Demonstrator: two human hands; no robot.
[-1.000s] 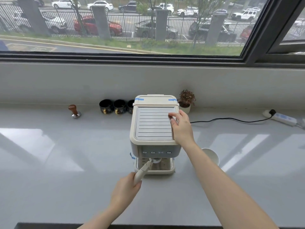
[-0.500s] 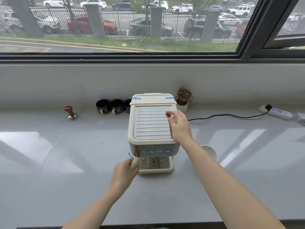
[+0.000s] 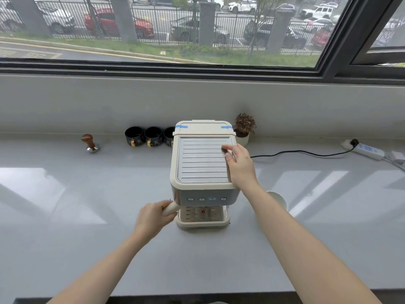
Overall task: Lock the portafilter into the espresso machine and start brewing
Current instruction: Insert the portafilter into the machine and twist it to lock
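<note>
From my remote station I note the left hand (image 3: 153, 218) nearest, its fingers wrapped around the cream portafilter (image 3: 171, 208) handle. That handle has swung from pointing out toward me a second ago to lying off the machine's front-left corner, its head hidden under the body; I judge insertion under way but locking unconfirmed. The forearm reaches in low over the worktop (image 3: 65, 216). Beyond, the right hand (image 3: 240, 166) lies flat on the espresso machine (image 3: 202, 163), fingers spread over its top right edge, bracing, gripping nothing. The front buttons (image 3: 207, 199) are untouched; brewing is not started.
</note>
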